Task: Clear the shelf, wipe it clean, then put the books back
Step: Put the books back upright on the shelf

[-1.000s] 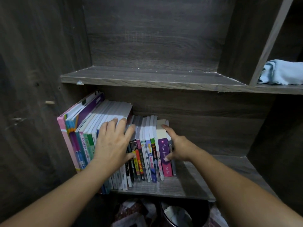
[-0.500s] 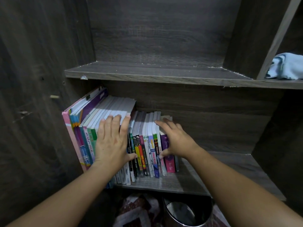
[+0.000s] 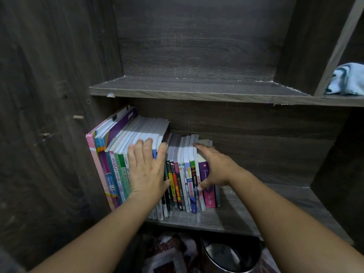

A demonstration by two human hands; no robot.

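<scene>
A row of upright books (image 3: pixel 183 180) stands on the lower wooden shelf (image 3: pixel 242 211), pushed to its left end and leaning left. My left hand (image 3: pixel 146 170) lies flat with straight fingers on the spines of the taller books (image 3: pixel 116 164) at the left. My right hand (image 3: pixel 214 167) is at the right end of the row, fingers over the top of the purple book (image 3: pixel 208 196) and thumb across its spine. The shelf's right half is bare wood.
An upper shelf (image 3: pixel 197 89) above holds no books. A light blue cloth (image 3: pixel 348 79) lies in the compartment at the upper right. Below the lower shelf sit a dark round bin (image 3: pixel 230 255) and some patterned fabric (image 3: pixel 167 255). Dark wooden walls close in both sides.
My right hand has slid further over the end of the row, from touching the purple book's edge to covering it. The left hand stays on the taller spines.
</scene>
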